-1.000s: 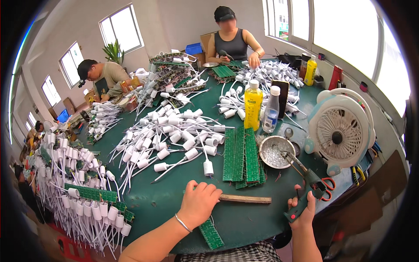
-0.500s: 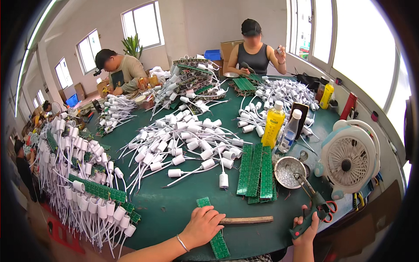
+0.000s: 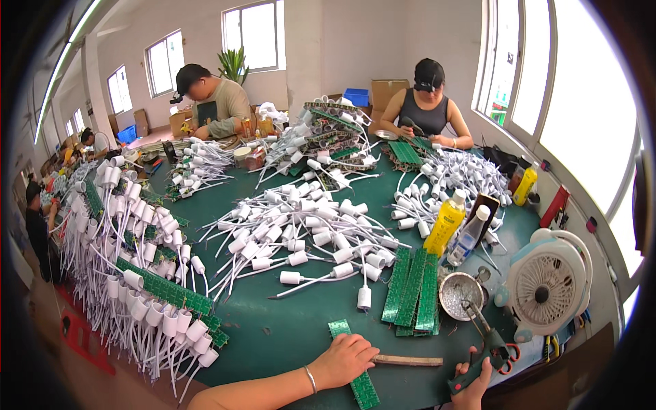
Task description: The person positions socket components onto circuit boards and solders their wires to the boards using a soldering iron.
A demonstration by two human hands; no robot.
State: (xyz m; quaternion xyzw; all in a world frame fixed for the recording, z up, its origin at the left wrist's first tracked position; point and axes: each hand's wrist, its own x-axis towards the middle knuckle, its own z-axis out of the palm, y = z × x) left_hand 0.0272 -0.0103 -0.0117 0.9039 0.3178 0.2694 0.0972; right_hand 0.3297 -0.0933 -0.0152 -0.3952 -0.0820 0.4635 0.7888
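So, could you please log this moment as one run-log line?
left hand: on green board, at wooden strip | right hand: holding soldering gun, tip over metal bowl

Green tabletop [image 3: 294, 338], white wired cylinders [image 3: 322, 239], circuit boards [image 3: 411, 290], metal bowl [image 3: 445, 294]

The left hand [image 3: 347, 360] hides the middle of a narrow green circuit board [image 3: 364, 391]; the lower edge cuts the right hand [image 3: 473, 384] off near the wrist.

Electronics workshop, circuit boards [image 3: 411, 290], soldering gun [image 3: 497, 347]
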